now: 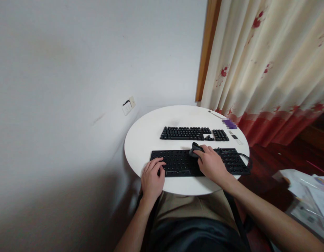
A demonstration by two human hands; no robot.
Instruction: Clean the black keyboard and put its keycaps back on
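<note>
A black keyboard base (177,162) with its keycaps off and bare switches showing lies at the near side of the round white table (146,133). My left hand (152,173) rests over its left end, fingers stretched out and lying on it. Closed around a small black-and-grey handheld tool (194,150), my right hand (210,161) is over the middle of the base. The tool's lower end is at the switches; its exact kind I cannot make out. Behind the base, loose black keycaps (182,133) stand in keyboard order, with the number block (221,135) set apart.
A coiled black cable (247,159) lies by the base's right end. Farther back are a purple-headed item (230,124), partly blurred, and a small clear-and-black piece (234,137). A wall with a socket (127,107) borders the left; a curtain (245,70) hangs right.
</note>
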